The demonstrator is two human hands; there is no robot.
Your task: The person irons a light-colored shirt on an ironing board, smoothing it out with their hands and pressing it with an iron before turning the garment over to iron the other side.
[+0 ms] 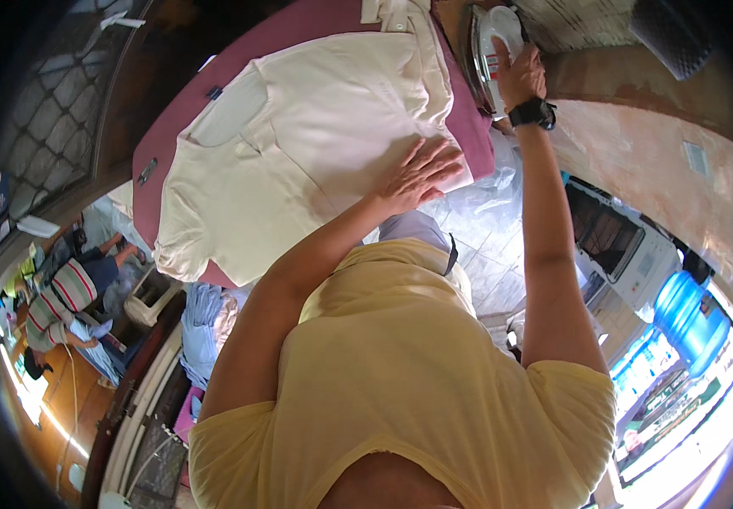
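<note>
A cream V-neck shirt (298,127) lies spread over a maroon-covered ironing board (158,140). On its hem edge, close to the board's right side, my left hand (421,178) rests flat with the fingers spread. My right arm stretches to the far right, where my right hand (522,78) is closed on the handle of a white clothes iron (502,30). The iron is off the shirt, beyond the board's right edge, and part of it is hidden by the hand. A black watch (532,114) is on my right wrist.
Another cream garment (393,15) lies at the board's far end. A wall (638,136) closes in on the right. Clear plastic (498,182) lies on the tiled floor. Folded blue clothes (203,327) are at the left. Farther left, a person in a striped top (61,297) handles clothing.
</note>
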